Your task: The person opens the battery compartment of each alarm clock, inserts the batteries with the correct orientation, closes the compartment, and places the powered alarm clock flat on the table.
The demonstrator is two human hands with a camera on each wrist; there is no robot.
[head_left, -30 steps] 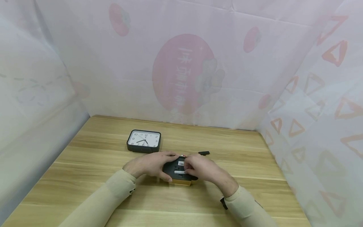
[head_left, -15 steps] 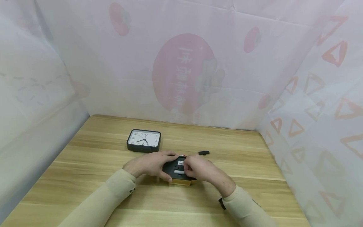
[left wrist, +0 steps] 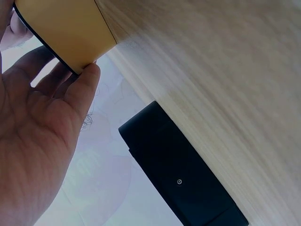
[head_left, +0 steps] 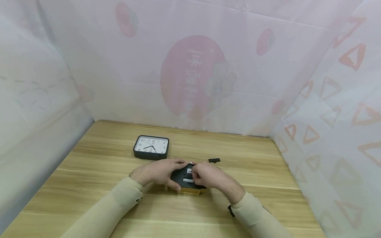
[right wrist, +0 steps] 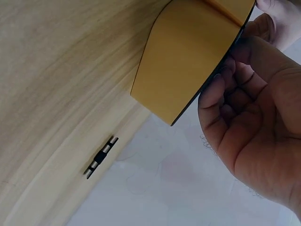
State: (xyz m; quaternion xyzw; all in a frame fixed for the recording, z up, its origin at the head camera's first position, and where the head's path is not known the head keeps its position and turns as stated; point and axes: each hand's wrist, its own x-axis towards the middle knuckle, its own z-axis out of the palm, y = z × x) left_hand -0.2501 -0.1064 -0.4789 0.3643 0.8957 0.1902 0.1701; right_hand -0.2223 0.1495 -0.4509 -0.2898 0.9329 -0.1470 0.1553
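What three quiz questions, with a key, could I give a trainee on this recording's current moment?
1. True or false: the small black piece lies apart from the yellow-sided case.
2. Fill in: in the head view, fingers of the ____ hand are at one end of the pale cylinder.
3. Which does the left hand grip? A, the small black piece; B, the yellow-sided case; C, the pale cylinder.

Key: 1, true; 2, right, meaning the right hand; 3, B.
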